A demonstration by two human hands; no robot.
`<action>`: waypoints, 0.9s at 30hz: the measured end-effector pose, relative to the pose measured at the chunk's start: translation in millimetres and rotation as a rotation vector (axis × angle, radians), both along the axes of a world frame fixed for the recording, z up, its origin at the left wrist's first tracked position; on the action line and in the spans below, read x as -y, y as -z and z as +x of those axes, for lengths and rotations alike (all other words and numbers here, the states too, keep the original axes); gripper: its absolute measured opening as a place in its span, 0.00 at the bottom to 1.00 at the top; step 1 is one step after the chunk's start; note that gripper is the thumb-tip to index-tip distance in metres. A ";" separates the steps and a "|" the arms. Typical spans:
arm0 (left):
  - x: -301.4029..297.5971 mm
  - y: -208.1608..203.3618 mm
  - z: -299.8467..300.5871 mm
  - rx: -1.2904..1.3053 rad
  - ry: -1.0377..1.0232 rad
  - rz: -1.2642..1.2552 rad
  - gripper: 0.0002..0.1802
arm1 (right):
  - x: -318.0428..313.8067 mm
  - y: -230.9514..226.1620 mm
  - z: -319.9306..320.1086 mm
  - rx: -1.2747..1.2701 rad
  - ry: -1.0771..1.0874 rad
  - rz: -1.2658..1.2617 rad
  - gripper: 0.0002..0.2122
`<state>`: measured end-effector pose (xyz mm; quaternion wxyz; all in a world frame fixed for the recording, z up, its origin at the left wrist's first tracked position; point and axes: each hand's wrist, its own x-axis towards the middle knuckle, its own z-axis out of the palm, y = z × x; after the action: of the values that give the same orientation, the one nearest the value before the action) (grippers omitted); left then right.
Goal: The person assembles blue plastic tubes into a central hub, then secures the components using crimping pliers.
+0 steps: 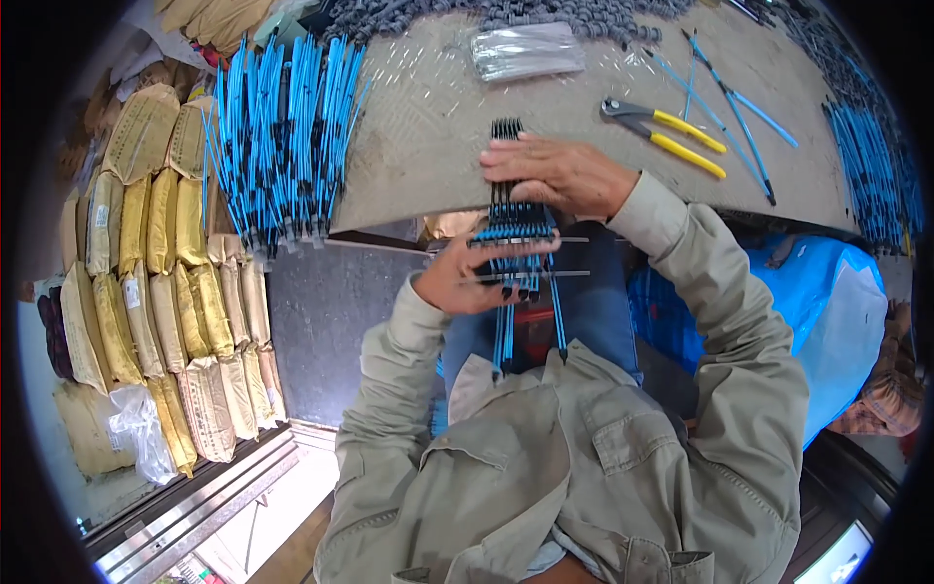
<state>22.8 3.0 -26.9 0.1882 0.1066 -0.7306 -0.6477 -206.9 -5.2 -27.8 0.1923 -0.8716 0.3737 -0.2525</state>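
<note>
My left hand (462, 277) is wrapped round a bundle of thin blue-and-black cables (516, 214), held over my lap at the table's near edge. Two narrow pale strips (576, 273) lie across the bundle and stick out to its right. A few blue cable ends (505, 336) hang lower, toward my jacket. Across the upper, black part of the bundle lies my right hand (559, 175), palm down, its fingers stretched out flat and touching the cables. Black tips show just beyond its fingers.
Yellow-handled cutting pliers (671, 141) and several loose blue cables (739, 117) lie right on the table (418, 127). A clear pack of strips (527, 51) lies at the back. More blue cables (287, 127) are piled left, above wrapped brown packages (146, 224). Blue sheeting (817, 282) is at right.
</note>
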 end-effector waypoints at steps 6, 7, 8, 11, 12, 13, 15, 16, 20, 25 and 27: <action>12.8 -25.9 12.2 0.053 0.075 -0.281 0.32 | -1.2 5.9 3.4 0.036 0.003 0.001 0.16; 13.8 -29.7 16.7 0.128 0.054 -0.293 0.32 | -0.5 6.9 3.9 0.048 0.010 -0.016 0.16; 15.2 -33.6 21.4 0.202 0.032 -0.305 0.32 | 0.9 7.8 3.7 0.060 0.017 -0.034 0.16; 13.1 -40.3 38.1 0.272 -0.026 -0.299 0.32 | -1.4 6.2 3.4 0.071 0.018 -0.021 0.16; 13.7 -42.3 43.6 0.262 -0.057 -0.286 0.33 | -0.1 5.7 2.1 0.066 0.016 0.006 0.16; 15.2 -44.0 48.8 0.251 -0.087 -0.274 0.34 | 1.1 5.5 1.1 0.061 0.016 0.033 0.17; 20.3 -35.7 67.7 0.232 -0.156 -0.315 0.36 | 3.2 4.1 3.1 0.062 0.009 0.025 0.17; 22.8 -33.5 72.9 0.208 -0.214 -0.353 0.38 | 3.6 3.8 3.5 0.061 0.014 0.021 0.17; 38.2 -25.3 51.3 0.218 -0.154 -0.763 0.45 | 3.2 6.7 3.3 0.082 0.094 0.043 0.19; 61.1 -22.4 -2.1 0.263 0.179 -1.174 0.44 | -3.2 8.7 5.6 0.228 0.222 0.157 0.20; 60.4 -19.2 -9.9 0.276 0.187 -1.253 0.42 | 0.0 8.2 9.3 0.253 0.235 0.172 0.20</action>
<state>12.9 -57.4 -7.7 0.0621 -0.0052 -0.9937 -0.0927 -197.6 -5.1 -36.0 0.2807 -0.7636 0.4658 -0.3479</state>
